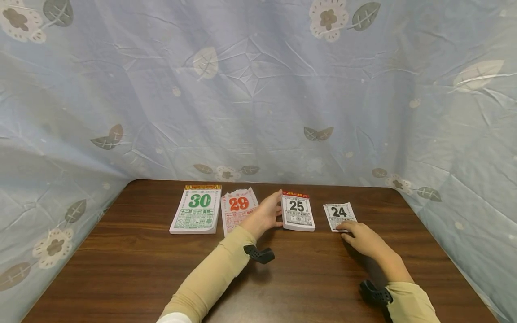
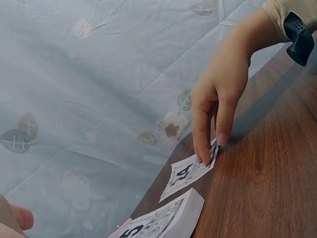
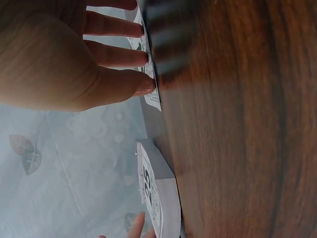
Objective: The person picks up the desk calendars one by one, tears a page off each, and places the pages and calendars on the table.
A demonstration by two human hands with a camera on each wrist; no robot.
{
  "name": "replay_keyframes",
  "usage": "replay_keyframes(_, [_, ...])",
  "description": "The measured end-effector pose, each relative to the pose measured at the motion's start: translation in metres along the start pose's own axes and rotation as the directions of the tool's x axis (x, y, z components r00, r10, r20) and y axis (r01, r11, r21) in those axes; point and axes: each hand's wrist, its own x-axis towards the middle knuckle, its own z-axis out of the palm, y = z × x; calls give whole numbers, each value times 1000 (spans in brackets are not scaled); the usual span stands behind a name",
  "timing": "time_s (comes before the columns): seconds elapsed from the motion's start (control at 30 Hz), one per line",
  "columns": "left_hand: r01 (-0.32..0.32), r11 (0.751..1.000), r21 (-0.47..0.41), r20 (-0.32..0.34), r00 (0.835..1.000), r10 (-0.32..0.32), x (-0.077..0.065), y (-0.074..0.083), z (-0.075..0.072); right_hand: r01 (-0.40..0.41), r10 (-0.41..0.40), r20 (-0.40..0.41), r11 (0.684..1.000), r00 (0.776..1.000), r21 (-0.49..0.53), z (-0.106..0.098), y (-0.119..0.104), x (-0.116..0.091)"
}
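Note:
A small tear-off calendar pad (image 1: pixel 298 215) shows a black 25 under a red header strip. My left hand (image 1: pixel 264 215) is at the pad's left edge, fingers spread and loosely bent; whether they touch it I cannot tell. To the right lies a loose calendar sheet (image 1: pixel 337 211) with a black 24. The fingertips of my right hand (image 1: pixel 365 240) rest on that sheet's lower right part, the fingers nearly straight in the right wrist view. Under the left forearm, a loose sheet (image 1: pixel 236 208) with a red 29 is partly covered.
A thicker calendar pad (image 1: pixel 198 215) with a green 30 and a yellow-striped header lies at the left. Everything lies on a dark brown wooden table (image 1: pixel 133 264). A pale blue floral cloth (image 1: pixel 250 112) hangs behind the table and along both sides.

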Motion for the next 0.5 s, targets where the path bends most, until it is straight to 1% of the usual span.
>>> replay_keyframes(0.13, [4,1000,-2,-6,1000,-4,0,1,0,-10,9,8,1000,1000,4,-1,-2,0])
replay_keyframes(0.3, [0,1000,-12,-10,1000,0,-4,1,0,-16,16,9,1000,1000,-7,-1,-4,1])
replay_keyframes(0.5, [-27,999,-20,-8,1000,26,-11,3,-1,-28,28,17,1000,999,-10,-1,-5,1])
